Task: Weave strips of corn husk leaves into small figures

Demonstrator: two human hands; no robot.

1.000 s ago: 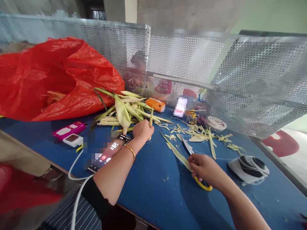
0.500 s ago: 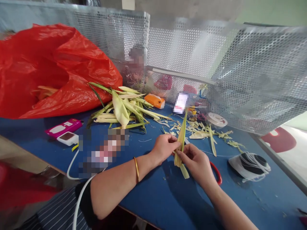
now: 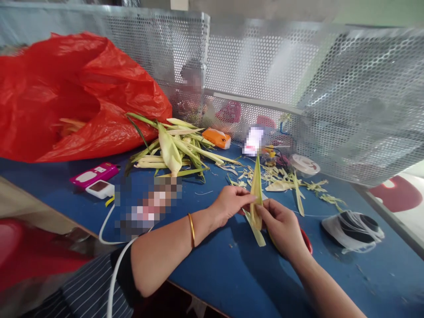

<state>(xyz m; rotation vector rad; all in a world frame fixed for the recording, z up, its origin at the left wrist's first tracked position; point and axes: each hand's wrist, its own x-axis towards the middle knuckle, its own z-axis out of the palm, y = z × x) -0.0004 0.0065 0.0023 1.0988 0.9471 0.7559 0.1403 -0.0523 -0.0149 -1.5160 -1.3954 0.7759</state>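
My left hand and my right hand meet over the blue table, and both pinch a narrow yellow-green leaf strip that stands nearly upright between them. A second strip lies on the table under the hands. A red loop handle pokes out from behind my right hand; what it belongs to is hidden. A pile of long green leaves lies to the left, in front of a big red plastic bag.
A phone with a white cable lies near my left forearm, beside a pink box. Leaf scraps, an orange object, a white tape roll and a spool of thread lie along the perforated metal screen.
My left hand left the leaf pile and my right hand let go of the yellow-handled scissors; both came together on one leaf strip and now hold it upright.
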